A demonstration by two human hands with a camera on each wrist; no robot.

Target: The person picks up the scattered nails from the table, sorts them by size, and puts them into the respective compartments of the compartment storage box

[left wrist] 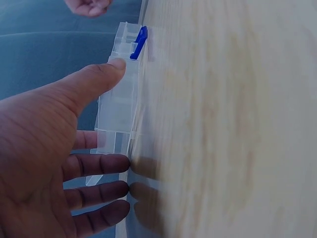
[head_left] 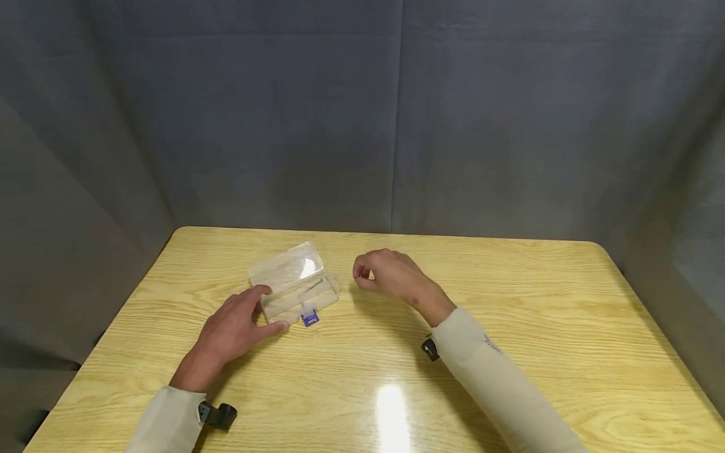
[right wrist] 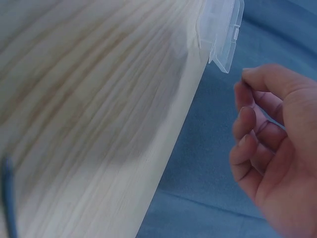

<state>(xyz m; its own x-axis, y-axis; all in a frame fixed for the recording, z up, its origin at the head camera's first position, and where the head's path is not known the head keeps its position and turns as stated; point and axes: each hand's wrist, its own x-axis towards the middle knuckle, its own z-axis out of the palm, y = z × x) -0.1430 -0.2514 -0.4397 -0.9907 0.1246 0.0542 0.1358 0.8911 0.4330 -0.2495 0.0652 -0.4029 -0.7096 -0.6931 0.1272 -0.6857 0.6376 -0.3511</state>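
A clear plastic box [head_left: 283, 308] lies on the table with its hinged lid [head_left: 289, 264] raised toward the back. A blue latch [head_left: 309, 318] stands out from its near side. My left hand [head_left: 235, 324] holds the box's left end. In the left wrist view its thumb [left wrist: 117, 64] presses the near wall, while the fingers [left wrist: 106, 163] reach round the end. To the right of the box, my right hand [head_left: 391, 274] is raised above the table, thumb and index fingertips together and other fingers curled. Nothing shows in that pinch. The box's right end [right wrist: 215, 25] is near its fingertips.
The wooden table [head_left: 510, 302] has its far edge just behind the box. Dark grey cloth [head_left: 362, 126] hangs behind and at both sides. A small black device [head_left: 218, 415] sits at the left wrist, and another [head_left: 430, 348] at the right.
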